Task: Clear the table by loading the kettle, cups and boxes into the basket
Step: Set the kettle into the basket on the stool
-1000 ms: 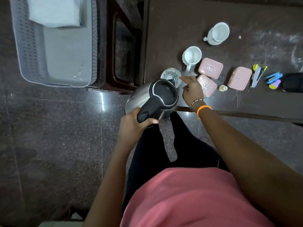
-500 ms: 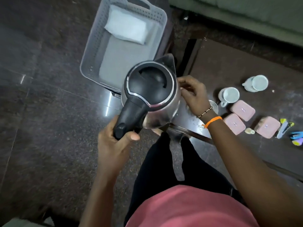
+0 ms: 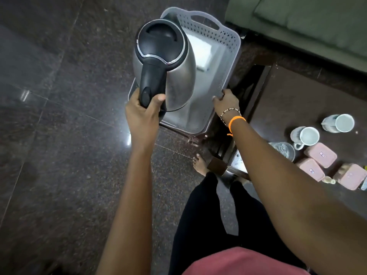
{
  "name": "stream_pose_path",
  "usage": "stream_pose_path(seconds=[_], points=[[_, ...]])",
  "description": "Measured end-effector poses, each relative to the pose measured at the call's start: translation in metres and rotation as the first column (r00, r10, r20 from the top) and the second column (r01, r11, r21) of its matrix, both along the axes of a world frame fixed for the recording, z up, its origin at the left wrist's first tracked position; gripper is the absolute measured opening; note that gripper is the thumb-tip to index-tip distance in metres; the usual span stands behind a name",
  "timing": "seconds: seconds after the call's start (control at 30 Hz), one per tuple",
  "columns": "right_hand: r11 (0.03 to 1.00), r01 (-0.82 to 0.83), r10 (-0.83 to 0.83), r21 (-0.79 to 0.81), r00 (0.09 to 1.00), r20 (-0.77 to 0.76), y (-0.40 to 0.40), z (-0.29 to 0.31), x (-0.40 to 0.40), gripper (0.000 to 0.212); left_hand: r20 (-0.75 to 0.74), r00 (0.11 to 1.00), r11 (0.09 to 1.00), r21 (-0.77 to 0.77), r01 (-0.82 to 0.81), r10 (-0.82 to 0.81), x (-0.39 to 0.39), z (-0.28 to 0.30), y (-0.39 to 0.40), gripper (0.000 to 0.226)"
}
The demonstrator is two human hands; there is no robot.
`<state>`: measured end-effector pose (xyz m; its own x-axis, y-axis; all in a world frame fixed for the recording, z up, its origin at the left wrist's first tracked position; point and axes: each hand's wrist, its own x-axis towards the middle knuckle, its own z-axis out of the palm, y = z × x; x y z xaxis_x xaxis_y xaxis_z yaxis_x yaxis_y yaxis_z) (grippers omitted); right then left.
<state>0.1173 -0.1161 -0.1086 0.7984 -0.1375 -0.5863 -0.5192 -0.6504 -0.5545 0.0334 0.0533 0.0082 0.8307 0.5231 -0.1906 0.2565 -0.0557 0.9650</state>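
My left hand [image 3: 142, 114] grips the black handle of a steel kettle [image 3: 178, 76] and holds it in the air over the near half of a grey perforated basket [image 3: 230, 48]. My right hand [image 3: 225, 103] rests on the basket's right rim, fingers curled over it. A white folded cloth [image 3: 201, 54] lies inside the basket. At the right, on the dark table [image 3: 297, 100], stand two white cups [image 3: 306, 135] [image 3: 340, 123], a glass lid or base [image 3: 284, 150] and three pink boxes [image 3: 320, 156] [image 3: 310, 169] [image 3: 350, 176].
The basket sits on a dark wooden stool [image 3: 246, 92] left of the table. A green sofa [image 3: 307, 22] runs along the top right. Polished dark stone floor [image 3: 59, 135] fills the left. My foot [image 3: 200, 163] stands near the table corner.
The kettle has travelled from the table edge up and left to above the basket. My right hand left the kettle's side and took hold of the basket's rim.
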Motion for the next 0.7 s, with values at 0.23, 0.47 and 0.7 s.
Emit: stream_pose_path(seconds=[0.23,0.47,0.7], points=[[0.998,0.052,-0.055,-0.039,0.994,-0.092,0.011,-0.014,0.01,0.036,-0.133,0.99,0.998,-0.018,-0.054,0.051,0.009,-0.044,0.015,0.023],[0.995,0.086,-0.087,-0.042,0.995,-0.041,0.01,-0.019,0.008,0.035,-0.131,0.991,0.997,-0.06,-0.039,0.031,0.007,-0.059,0.023,0.018],[0.992,0.122,-0.12,0.041,0.991,-0.05,0.008,-0.02,0.006,0.031,-0.124,0.982,0.977,0.177,-0.116,0.139,0.001,-0.054,0.006,0.048]])
